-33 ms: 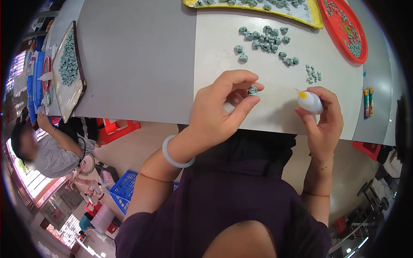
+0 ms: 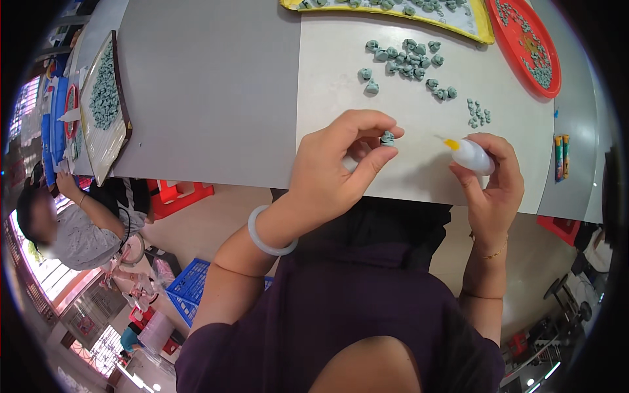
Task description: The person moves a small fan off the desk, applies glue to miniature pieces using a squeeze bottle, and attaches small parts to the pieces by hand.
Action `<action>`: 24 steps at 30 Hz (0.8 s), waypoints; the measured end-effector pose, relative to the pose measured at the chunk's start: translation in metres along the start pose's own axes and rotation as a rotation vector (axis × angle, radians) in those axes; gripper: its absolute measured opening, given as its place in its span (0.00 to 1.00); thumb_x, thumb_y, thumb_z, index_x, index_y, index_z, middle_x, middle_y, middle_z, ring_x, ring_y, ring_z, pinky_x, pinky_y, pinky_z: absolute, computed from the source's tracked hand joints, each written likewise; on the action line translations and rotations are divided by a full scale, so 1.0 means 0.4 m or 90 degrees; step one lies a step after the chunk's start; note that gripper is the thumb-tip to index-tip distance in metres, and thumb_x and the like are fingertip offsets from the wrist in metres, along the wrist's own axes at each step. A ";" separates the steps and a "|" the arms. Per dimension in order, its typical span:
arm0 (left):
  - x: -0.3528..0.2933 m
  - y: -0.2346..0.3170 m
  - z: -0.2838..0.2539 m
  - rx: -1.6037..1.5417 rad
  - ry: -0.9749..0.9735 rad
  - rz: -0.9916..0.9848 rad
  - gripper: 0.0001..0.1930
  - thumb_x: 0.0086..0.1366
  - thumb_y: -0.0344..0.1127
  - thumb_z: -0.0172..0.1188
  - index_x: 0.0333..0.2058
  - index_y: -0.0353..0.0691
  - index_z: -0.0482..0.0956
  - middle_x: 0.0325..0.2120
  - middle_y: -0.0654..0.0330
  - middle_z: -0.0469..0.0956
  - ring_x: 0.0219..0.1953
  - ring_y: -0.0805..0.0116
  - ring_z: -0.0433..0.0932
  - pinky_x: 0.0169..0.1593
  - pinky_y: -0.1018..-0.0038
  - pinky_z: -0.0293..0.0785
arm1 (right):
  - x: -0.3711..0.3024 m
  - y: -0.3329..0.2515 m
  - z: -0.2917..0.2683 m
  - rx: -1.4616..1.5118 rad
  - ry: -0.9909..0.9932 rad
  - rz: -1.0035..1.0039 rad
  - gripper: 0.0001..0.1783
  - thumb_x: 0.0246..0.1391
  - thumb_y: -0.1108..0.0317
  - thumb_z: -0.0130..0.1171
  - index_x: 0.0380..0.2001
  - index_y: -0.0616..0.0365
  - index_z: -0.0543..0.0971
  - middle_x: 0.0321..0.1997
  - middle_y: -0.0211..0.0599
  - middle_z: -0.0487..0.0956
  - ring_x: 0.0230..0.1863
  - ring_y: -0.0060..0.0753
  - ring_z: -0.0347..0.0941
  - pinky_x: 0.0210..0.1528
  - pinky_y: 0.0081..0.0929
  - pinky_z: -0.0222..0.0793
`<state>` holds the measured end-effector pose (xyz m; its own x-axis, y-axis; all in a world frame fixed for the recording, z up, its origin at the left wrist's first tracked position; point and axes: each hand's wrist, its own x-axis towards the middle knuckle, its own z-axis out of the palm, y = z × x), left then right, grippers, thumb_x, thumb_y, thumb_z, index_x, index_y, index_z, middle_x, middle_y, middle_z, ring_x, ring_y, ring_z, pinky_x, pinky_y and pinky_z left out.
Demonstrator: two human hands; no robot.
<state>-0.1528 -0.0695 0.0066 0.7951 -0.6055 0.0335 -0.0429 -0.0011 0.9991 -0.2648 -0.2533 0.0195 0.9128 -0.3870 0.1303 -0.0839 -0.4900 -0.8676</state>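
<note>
Between thumb and fingertips, my left hand pinches a small grey-green moulded piece above the white work surface. My right hand is closed round a white squeeze bottle with a yellow tip and a thin nozzle. The nozzle points left toward the held piece, with a gap between them. Beyond my hands lies a loose group of similar grey-green pieces. A cluster of much smaller green bits lies beyond the bottle.
A yellow-rimmed tray of green pieces lies at the far edge, beside a red oval tray of small bits. Two slim coloured tubes lie at right. On the left are another piled tray and a seated person.
The squeeze bottle has tilted in my right hand, so its yellow tip and nozzle reach further left. My left hand and the piece have barely shifted.
</note>
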 end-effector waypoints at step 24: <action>0.004 -0.022 -0.011 0.179 0.017 0.124 0.09 0.48 0.29 0.65 0.29 0.37 0.78 0.22 0.61 0.77 0.18 0.73 0.69 0.21 0.80 0.65 | 0.016 -0.035 0.012 -0.377 0.182 -0.352 0.20 0.28 0.84 0.61 0.30 0.53 0.80 0.32 0.30 0.77 0.34 0.33 0.69 0.36 0.24 0.65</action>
<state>-0.1483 -0.0669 -0.0019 0.7712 -0.5949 0.2267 -0.3575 -0.1101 0.9274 -0.2558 -0.2452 0.0302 0.7547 -0.1161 0.6457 0.0757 -0.9622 -0.2615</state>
